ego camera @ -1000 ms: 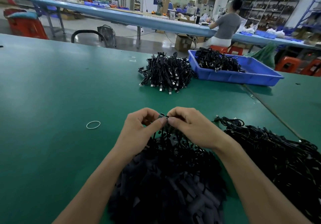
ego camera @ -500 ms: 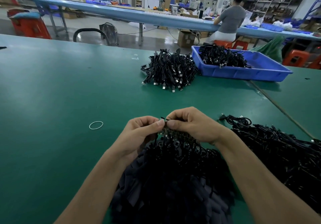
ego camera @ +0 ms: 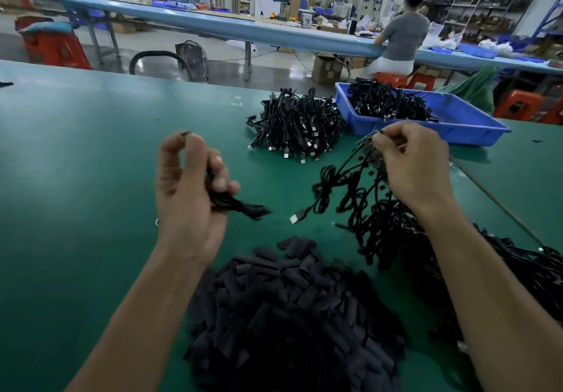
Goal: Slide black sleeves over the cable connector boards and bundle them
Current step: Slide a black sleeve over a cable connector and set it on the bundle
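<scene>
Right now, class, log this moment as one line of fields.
left hand: grips black cable | right hand: pinches cable bunch | sleeve pile: on table, near side | cable heap: beside blue tray

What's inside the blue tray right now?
A heap of black cables lies in the blue tray, toward its left end. Whatever sits beneath the heap is covered.
</scene>
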Tool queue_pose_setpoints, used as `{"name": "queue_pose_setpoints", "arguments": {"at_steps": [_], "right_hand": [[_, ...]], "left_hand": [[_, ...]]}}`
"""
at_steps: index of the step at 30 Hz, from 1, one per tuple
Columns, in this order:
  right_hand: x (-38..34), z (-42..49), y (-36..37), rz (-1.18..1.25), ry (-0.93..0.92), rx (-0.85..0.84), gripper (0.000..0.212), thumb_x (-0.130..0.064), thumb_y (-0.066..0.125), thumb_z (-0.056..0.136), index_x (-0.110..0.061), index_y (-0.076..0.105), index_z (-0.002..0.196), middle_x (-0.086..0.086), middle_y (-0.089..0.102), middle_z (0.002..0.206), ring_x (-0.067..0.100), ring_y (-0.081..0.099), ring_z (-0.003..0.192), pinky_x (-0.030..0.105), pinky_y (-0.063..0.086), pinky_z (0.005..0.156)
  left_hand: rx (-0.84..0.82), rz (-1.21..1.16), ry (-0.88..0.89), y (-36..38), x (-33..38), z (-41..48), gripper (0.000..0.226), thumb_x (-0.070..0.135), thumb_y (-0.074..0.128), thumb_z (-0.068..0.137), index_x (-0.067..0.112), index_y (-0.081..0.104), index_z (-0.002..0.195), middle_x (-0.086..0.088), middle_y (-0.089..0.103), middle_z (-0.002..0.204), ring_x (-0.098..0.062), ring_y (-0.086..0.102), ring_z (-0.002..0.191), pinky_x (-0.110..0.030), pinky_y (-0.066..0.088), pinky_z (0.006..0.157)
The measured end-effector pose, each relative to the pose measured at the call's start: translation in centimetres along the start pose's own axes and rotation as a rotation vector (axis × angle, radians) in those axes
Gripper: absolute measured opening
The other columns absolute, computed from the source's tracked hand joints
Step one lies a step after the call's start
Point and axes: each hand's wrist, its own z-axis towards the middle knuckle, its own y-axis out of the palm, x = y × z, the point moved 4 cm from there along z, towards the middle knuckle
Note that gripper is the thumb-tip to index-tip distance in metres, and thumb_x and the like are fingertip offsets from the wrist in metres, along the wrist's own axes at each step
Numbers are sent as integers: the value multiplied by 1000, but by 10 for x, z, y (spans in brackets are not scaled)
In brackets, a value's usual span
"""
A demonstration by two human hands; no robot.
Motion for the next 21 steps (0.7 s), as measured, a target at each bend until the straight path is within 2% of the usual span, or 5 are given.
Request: {"name": "queue_pose_setpoints", "arguments": {"at_steps": [5, 8, 11, 16, 21], "right_hand": [[-8, -15, 12, -291, -201, 155, 13, -19, 62, 97, -7, 63, 92, -1, 54, 86, 12, 47, 74, 26, 36, 66], [-3, -36, 41, -400, -251, -25, 13, -18, 65, 95, -7, 66, 89, 4, 64, 86, 15, 51, 70, 28, 41, 60], [0, -63, 69, -458, -270, -278, 16, -25, 64, 97, -11, 68, 91, 1, 66, 85, 17, 62, 69, 30, 54, 63], [-11, -91, 87, -512, -223, -536, 12, -30, 62, 96, -20, 66, 102, -3, 63, 98, 22, 64, 92, 34, 51, 71], [-29, -115, 90, -460, -274, -692, 20, -26, 61, 95, -23, 57, 115, -2, 52, 109, 21, 55, 106, 35, 48, 77]], "left_hand": [[28, 538, 252, -1, 24, 7, 20, 28, 62, 95, 42, 69, 83, 13, 58, 61, -1, 39, 45, -17, 35, 44], [-88, 904, 314, -6, 11, 2, 13, 31, 61, 94, 41, 70, 94, 19, 63, 71, 1, 50, 56, -13, 41, 56], [-218, 1240, 299, -16, -7, -2, 25, 11, 56, 101, 19, 70, 120, 8, 59, 88, 0, 56, 78, -6, 38, 76], [-425, 1335, 24, -33, -32, -8, 39, 6, 52, 102, 9, 56, 141, 12, 66, 85, 5, 58, 77, -3, 38, 77], [-357, 1251, -177, -49, -47, -14, 21, 11, 66, 94, 30, 59, 90, 17, 74, 77, -1, 63, 57, -13, 48, 60]]}}
